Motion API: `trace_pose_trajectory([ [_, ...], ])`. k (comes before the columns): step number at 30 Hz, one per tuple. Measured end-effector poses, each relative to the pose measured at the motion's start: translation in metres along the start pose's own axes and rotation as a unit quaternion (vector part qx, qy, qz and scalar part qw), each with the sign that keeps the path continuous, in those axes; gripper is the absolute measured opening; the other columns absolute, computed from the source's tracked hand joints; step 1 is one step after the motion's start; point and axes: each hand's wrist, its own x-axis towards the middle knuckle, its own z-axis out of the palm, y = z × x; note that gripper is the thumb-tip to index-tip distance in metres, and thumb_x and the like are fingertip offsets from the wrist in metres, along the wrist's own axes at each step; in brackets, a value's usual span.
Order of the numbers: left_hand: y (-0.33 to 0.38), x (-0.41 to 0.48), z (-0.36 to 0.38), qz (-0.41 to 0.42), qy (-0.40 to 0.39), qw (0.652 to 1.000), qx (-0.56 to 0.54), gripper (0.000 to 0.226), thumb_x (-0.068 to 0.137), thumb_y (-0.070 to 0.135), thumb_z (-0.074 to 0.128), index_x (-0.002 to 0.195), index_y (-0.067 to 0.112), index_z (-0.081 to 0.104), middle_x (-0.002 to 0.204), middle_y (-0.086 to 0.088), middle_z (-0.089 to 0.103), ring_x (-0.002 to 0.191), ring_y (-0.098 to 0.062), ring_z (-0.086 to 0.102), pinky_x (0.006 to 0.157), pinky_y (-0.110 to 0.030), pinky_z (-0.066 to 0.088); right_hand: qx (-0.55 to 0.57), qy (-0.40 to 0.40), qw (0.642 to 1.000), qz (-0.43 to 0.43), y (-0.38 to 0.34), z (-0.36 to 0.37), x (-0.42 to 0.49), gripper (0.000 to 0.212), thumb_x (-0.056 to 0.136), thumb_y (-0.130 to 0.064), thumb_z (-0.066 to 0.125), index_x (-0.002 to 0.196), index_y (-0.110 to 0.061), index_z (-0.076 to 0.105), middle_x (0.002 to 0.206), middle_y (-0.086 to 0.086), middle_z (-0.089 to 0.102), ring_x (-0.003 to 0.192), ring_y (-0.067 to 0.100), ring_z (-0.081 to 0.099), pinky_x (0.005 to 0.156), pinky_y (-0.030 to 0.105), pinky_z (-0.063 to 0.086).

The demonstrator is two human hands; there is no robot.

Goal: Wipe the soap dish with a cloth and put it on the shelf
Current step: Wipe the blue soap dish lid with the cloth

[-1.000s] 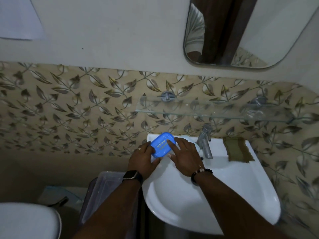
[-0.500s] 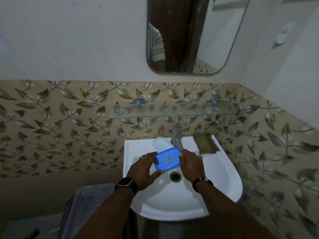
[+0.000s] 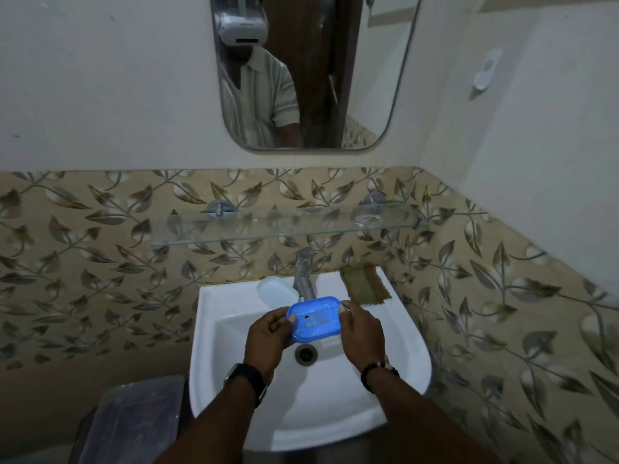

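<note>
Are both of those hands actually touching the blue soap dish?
Touching. The head view shows the left hand and right hand pinching the soap dish at its opposite ends.

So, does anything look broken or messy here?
Nothing looks broken or spilled. The left hand and right hand hold the dish over the sink. Small oddities: a pale oval thing, maybe soap, sits bare on the rim left of the tap, and the cloth lies crooked at the right back corner.

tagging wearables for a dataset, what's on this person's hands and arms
Both forearms are bare, no sleeves in view. Behind the left hand sits a dark watch on a black strap; behind the right hand a bracelet of dark beads with a few pale ones.
</note>
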Motion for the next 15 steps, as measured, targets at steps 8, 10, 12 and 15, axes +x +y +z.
trace_pose_trajectory([
  [8, -0.009, -0.004, 0.007, -0.015, 0.038, 0.999, -0.006, 0.023, 0.097, 0.005, 0.059, 0.118, 0.005, 0.068, 0.106, -0.021, 0.075, 0.086, -0.028, 0.075, 0.070, -0.036, 0.063, -0.109, -0.036, 0.993, -0.004, 0.050, -0.018, 0.052, 0.027, 0.102, -0.032, 0.047, 0.100, -0.017, 0.069, 0.105, 0.007, 0.070, 0.097, 0.032, 0.064, 0.085, 0.040, 0.049],
  [10, -0.008, -0.005, 0.008, -0.012, 0.043, 0.999, -0.002, 0.023, 0.097, 0.006, 0.059, 0.118, 0.005, 0.068, 0.105, -0.020, 0.076, 0.085, -0.027, 0.075, 0.070, -0.035, 0.062, -0.155, -0.100, 0.983, -0.010, 0.061, -0.018, 0.068, 0.037, 0.097, -0.039, 0.039, 0.106, -0.021, 0.069, 0.117, 0.005, 0.067, 0.109, 0.030, 0.061, 0.093, 0.040, 0.048],
  [12, -0.008, -0.007, 0.008, -0.008, 0.047, 0.999, 0.006, 0.023, 0.098, 0.008, 0.059, 0.119, 0.006, 0.067, 0.104, -0.019, 0.076, 0.085, -0.027, 0.076, 0.071, -0.036, 0.062, -0.187, -0.155, 0.970, -0.014, 0.070, -0.016, 0.081, 0.047, 0.090, -0.046, 0.035, 0.117, -0.027, 0.068, 0.131, 0.004, 0.061, 0.123, 0.029, 0.053, 0.103, 0.041, 0.043],
  [15, -0.007, -0.009, 0.006, -0.004, 0.059, 0.998, 0.016, 0.024, 0.098, 0.009, 0.059, 0.120, 0.006, 0.067, 0.105, -0.019, 0.076, 0.086, -0.026, 0.076, 0.072, -0.036, 0.062, -0.225, -0.243, 0.944, -0.005, 0.079, -0.008, 0.094, 0.048, 0.097, -0.049, 0.047, 0.143, -0.035, 0.051, 0.159, 0.007, 0.033, 0.146, 0.031, 0.027, 0.120, 0.042, 0.022],
])
